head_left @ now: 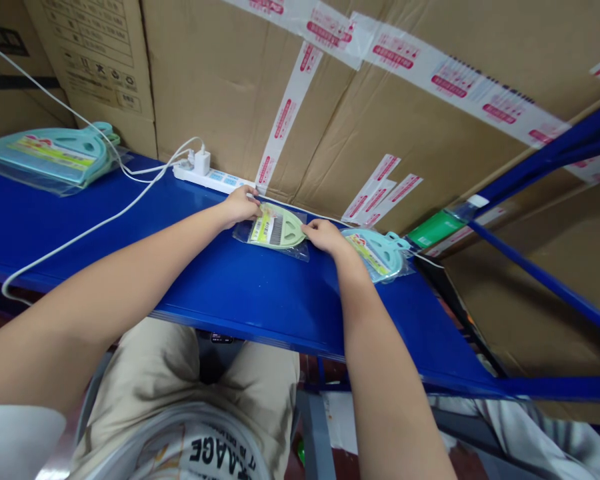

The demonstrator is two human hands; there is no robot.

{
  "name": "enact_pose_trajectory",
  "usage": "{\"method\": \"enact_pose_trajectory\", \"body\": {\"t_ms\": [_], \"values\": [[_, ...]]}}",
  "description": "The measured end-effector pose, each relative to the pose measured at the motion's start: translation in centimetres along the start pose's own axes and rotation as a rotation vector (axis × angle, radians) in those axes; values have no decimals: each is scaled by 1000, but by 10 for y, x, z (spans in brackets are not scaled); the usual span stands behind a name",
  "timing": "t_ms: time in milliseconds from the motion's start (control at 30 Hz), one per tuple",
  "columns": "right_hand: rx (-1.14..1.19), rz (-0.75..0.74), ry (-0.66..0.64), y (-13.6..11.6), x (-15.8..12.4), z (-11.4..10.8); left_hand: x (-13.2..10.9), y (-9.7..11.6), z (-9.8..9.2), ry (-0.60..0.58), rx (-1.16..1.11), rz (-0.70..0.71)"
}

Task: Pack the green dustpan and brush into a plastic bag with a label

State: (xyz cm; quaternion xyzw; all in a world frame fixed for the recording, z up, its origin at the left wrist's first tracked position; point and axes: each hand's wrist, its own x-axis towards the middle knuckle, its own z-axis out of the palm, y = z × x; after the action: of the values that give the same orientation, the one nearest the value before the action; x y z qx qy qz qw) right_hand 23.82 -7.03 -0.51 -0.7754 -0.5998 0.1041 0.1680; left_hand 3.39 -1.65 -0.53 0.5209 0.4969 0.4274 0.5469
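A pale green dustpan and brush set [287, 230] in a clear plastic bag lies on the blue shelf top, its dark bristles and yellow label facing up. My left hand [243, 205] grips its label end at the upper left corner, fingers curled over the edge. At the opposite, narrow end, my right hand [323, 235] pinches the handle. Just right of that hand lies a light blue dustpan set [380, 253] in clear wrap. More bagged light blue dustpans [50, 157] rest at the far left.
Behind the blue shelf [260, 287] stand large taped cardboard boxes [220, 87]. A white power strip [220, 180] with a plugged-in charger [201, 162] runs along their base. Its white cable [100, 223] loops across the left side. Blue metal struts [545, 267] and a green box [435, 229] are at right.
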Motion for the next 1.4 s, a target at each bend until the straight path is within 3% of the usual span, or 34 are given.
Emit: {"method": "enact_pose_trajectory", "body": {"t_ms": [367, 833, 1000, 1133, 1400], "values": [[4, -5, 1, 2, 2, 2, -1, -5, 9, 72, -157, -57], [-10, 9, -14, -4, -3, -2, -8, -2, 12, 13, -189, -115], [-27, 16, -28, -5, -4, -3, -5, -6, 9, -22, 21, -25], [-58, 21, -44, -5, -4, -4, 2, -14, 7, -70, 215, 140], [-80, 21, -60, -4, -1, -4, 12, -24, 6, -178, 353, 302]]}}
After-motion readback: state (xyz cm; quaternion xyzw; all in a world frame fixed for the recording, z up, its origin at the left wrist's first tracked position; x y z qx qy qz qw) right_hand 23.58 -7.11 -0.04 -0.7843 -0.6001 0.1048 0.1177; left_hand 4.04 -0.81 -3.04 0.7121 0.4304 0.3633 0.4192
